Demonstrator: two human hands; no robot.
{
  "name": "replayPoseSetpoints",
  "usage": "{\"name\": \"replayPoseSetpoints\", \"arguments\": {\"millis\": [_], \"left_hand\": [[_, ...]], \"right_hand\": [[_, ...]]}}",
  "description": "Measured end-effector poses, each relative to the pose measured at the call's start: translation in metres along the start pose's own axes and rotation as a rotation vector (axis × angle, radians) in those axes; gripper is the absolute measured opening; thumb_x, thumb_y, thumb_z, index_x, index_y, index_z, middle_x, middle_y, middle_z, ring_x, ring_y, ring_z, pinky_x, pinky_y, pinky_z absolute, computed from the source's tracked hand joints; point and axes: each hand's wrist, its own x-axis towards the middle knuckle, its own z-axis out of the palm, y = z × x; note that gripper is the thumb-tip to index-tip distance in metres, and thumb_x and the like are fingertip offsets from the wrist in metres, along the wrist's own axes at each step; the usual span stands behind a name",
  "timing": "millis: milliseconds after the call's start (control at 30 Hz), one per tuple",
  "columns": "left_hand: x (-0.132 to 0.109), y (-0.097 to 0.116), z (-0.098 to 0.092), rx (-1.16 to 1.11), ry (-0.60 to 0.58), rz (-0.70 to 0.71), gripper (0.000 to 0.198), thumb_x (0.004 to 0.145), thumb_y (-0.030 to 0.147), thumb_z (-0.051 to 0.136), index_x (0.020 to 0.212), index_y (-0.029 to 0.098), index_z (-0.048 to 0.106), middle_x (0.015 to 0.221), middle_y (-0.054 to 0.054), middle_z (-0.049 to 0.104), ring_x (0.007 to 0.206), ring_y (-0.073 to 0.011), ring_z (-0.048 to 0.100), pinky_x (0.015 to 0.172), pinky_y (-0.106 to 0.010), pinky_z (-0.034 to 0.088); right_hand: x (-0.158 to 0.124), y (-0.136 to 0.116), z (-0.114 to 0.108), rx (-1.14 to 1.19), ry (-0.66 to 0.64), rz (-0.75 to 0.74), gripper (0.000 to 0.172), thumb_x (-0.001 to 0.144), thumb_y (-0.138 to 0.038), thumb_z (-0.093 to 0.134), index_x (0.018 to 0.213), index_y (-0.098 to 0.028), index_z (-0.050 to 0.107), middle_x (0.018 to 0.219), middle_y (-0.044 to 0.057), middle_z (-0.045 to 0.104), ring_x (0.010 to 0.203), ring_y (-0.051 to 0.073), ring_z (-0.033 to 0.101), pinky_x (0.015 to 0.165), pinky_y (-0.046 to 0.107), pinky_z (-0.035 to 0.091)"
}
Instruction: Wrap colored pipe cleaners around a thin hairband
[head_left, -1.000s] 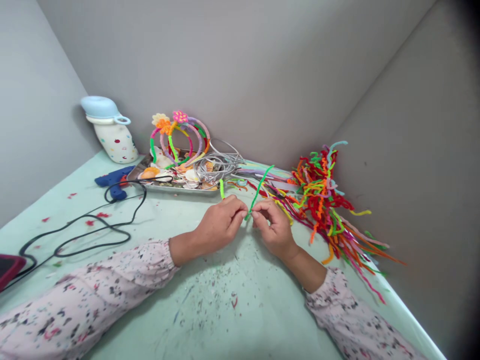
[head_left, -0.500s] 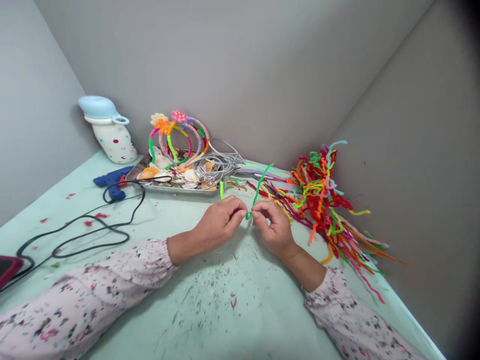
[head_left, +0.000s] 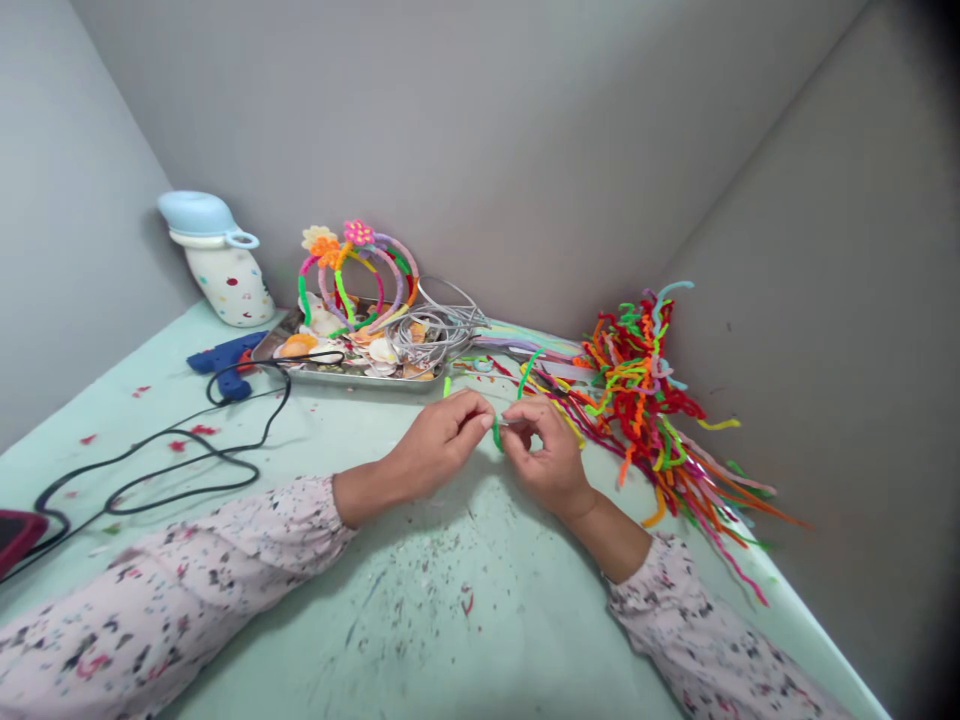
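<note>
Over the middle of the table, my left hand (head_left: 442, 440) and my right hand (head_left: 551, 455) face each other with a small gap between their fingertips. Both are closed in a pinch on a green pipe cleaner (head_left: 530, 370). One end of it rises above my right hand, and a short bend shows between the fingertips. From behind my left hand sticks out a yellow-green fuzzy tip (head_left: 448, 386); its other end is hidden.
A metal tray (head_left: 360, 380) with shells, coiled grey wire (head_left: 442, 330) and fuzzy flower-topped hoops (head_left: 360, 275) stands behind. Left are a blue glue gun (head_left: 225, 360), black cable (head_left: 225, 455) and bottle (head_left: 225, 270). A pipe-cleaner heap (head_left: 645, 380) lies right. Scraps dot the table (head_left: 420, 640).
The green pipe cleaner's upright end now reaches less high and sits slightly further right. Its bend between the fingertips has shifted a little. My hands have barely moved.
</note>
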Motion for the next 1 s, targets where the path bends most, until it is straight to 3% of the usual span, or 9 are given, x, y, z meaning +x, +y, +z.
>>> {"name": "replayPoseSetpoints", "arguments": {"millis": [200,1000], "left_hand": [[-0.0015,0.0008,-0.0003,-0.082,0.007,-0.051,0.009,0.091,0.025,0.044,0.088,0.018,0.049,0.074,0.002,0.052,0.067,-0.0114,0.047,0.063,-0.025,0.037],[-0.001,-0.0002,-0.0008,-0.044,-0.01,-0.045,0.012,0.092,0.025,0.044,0.083,0.018,0.047,0.071,0.004,0.045,0.065,-0.0107,0.042,0.062,-0.025,0.034]], "right_hand": [[-0.0005,0.0038,0.001,-0.056,0.004,-0.024,0.012,0.083,-0.019,0.06,0.094,-0.024,0.056,0.089,0.002,0.059,0.061,0.011,0.053,0.049,0.025,0.046],[-0.0023,0.0048,0.0001,-0.05,-0.007,-0.038,0.008,0.085,-0.018,0.061,0.09,-0.023,0.06,0.086,0.001,0.059,0.063,0.01,0.053,0.054,0.023,0.046]]}}
